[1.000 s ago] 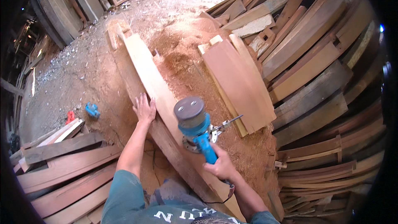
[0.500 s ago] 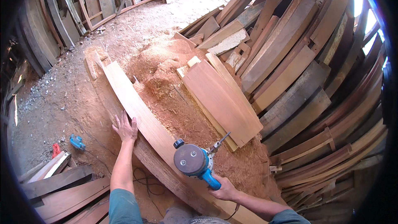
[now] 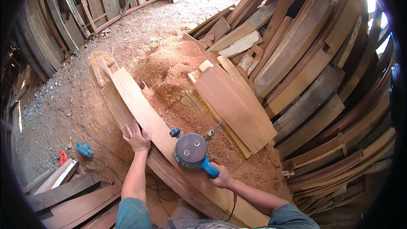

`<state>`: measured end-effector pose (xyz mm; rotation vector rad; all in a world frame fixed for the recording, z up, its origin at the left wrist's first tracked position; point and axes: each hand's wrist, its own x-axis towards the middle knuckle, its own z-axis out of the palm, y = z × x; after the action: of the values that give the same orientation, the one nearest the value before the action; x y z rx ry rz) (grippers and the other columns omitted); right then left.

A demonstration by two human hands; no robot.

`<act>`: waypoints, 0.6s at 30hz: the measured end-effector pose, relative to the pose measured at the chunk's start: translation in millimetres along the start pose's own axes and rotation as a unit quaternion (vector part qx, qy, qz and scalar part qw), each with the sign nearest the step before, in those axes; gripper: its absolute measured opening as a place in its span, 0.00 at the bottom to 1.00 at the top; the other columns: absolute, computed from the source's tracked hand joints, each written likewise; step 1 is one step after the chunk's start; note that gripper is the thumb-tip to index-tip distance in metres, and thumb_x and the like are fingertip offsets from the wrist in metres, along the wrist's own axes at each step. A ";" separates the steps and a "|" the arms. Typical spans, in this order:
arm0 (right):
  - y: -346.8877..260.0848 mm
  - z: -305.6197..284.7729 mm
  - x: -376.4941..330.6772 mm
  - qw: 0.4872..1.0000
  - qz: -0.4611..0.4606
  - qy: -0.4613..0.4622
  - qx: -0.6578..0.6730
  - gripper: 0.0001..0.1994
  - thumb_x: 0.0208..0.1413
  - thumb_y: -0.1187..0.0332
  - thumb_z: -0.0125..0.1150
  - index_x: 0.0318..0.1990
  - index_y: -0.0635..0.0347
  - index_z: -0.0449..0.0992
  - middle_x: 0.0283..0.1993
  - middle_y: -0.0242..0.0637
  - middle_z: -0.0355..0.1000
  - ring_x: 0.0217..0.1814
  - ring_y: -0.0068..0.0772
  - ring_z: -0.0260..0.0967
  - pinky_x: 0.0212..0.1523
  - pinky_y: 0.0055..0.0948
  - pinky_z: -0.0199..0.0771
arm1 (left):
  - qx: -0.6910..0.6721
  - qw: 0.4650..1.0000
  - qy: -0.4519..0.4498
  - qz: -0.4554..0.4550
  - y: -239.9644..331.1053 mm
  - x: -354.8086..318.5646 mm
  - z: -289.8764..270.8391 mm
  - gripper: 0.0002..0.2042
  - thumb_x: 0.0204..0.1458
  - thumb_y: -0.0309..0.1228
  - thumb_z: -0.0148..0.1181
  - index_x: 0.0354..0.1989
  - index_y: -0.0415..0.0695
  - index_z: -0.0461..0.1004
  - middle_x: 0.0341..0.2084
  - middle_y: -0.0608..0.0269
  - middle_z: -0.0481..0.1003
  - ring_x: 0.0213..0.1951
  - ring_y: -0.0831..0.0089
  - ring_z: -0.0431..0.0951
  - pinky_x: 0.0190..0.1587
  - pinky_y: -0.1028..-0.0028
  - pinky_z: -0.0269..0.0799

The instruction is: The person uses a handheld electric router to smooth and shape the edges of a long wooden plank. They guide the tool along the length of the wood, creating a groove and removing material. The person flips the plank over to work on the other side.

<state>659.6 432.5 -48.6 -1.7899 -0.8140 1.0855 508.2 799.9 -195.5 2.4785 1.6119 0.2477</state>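
Observation:
A long pale plank (image 3: 146, 108) lies along a darker beam (image 3: 163, 169) that runs from the upper left to the lower middle. My left hand (image 3: 137, 138) rests on it with fingers spread, at the left edge of the plank. In my right hand (image 3: 222, 177) is the rear handle of a corded blue power tool (image 3: 191, 149). It has a round dark housing, a black knob in front and a metal rod on its right side; its exact kind I cannot tell. The tool sits over the plank, its underside hidden.
Reddish shavings (image 3: 169, 70) heap right of the beam, beside stacked flat boards (image 3: 237, 106). Leaning timber (image 3: 296, 46) fills the right side. Another blue power tool (image 3: 85, 149) lies on the ground at left, near loose boards (image 3: 63, 195). A cord (image 3: 159, 188) trails beside the beam.
My right hand has moved the power tool forward and left, further along the plank. The left hand stays by the plank's edge. The whole view has shifted slightly.

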 end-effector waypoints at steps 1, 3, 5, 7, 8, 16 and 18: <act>0.8 1.6 6.7 1.000 -0.004 0.003 0.000 0.12 0.51 0.72 0.67 0.41 0.57 0.72 0.29 0.34 0.67 0.31 0.29 0.64 0.36 0.35 0.69 | -0.004 1.000 -0.003 0.000 2.3 0.6 -0.8 0.36 0.65 0.53 0.37 0.78 0.45 0.57 0.76 0.60 0.61 0.80 0.46 0.46 0.73 0.27 0.33; 8.6 6.5 23.2 1.000 -0.013 0.006 0.001 0.11 0.51 0.72 0.67 0.41 0.57 0.72 0.30 0.33 0.68 0.32 0.27 0.65 0.37 0.34 0.70 | -0.010 1.000 -0.008 0.000 4.5 0.3 -4.3 0.37 0.64 0.53 0.37 0.78 0.45 0.56 0.76 0.60 0.60 0.80 0.46 0.45 0.72 0.27 0.32; 10.5 11.3 38.0 1.000 -0.021 0.014 0.005 0.10 0.52 0.72 0.67 0.41 0.57 0.73 0.31 0.31 0.69 0.33 0.26 0.67 0.39 0.32 0.71 | -0.004 1.000 -0.019 -0.002 6.3 0.3 -3.3 0.37 0.64 0.53 0.37 0.78 0.45 0.56 0.77 0.61 0.59 0.80 0.46 0.45 0.72 0.27 0.32; 6.3 16.0 54.6 0.999 -0.037 0.016 0.013 0.10 0.54 0.71 0.67 0.42 0.57 0.74 0.33 0.30 0.71 0.35 0.23 0.69 0.41 0.31 0.73 | 0.001 1.000 -0.019 -0.006 3.4 1.2 -1.0 0.37 0.64 0.53 0.37 0.78 0.45 0.57 0.77 0.62 0.58 0.80 0.46 0.44 0.72 0.26 0.32; 2.0 18.4 62.2 0.999 -0.034 0.017 0.021 0.10 0.54 0.71 0.67 0.41 0.57 0.74 0.33 0.30 0.71 0.35 0.23 0.69 0.41 0.31 0.73 | -0.001 1.000 -0.012 -0.003 0.9 2.0 -0.5 0.36 0.64 0.52 0.38 0.78 0.44 0.57 0.77 0.62 0.58 0.80 0.46 0.44 0.72 0.26 0.32; -23.4 30.1 114.7 0.999 -0.031 0.020 0.019 0.09 0.54 0.72 0.66 0.41 0.57 0.73 0.31 0.30 0.70 0.34 0.24 0.67 0.39 0.31 0.71 | -0.007 1.000 -0.024 0.004 6.3 2.8 -8.4 0.37 0.63 0.50 0.41 0.78 0.42 0.57 0.77 0.60 0.59 0.80 0.45 0.44 0.72 0.27 0.31; -23.4 34.0 128.2 0.999 -0.038 0.022 0.017 0.09 0.54 0.72 0.65 0.41 0.57 0.73 0.31 0.30 0.69 0.33 0.25 0.66 0.38 0.32 0.71 | -0.003 1.000 -0.025 0.004 6.4 3.4 -8.2 0.37 0.63 0.50 0.41 0.77 0.41 0.57 0.77 0.60 0.59 0.80 0.45 0.43 0.72 0.27 0.31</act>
<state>678.8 562.2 -79.7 -1.7337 -0.8270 1.0018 513.3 800.9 -185.9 2.4662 1.5802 0.1899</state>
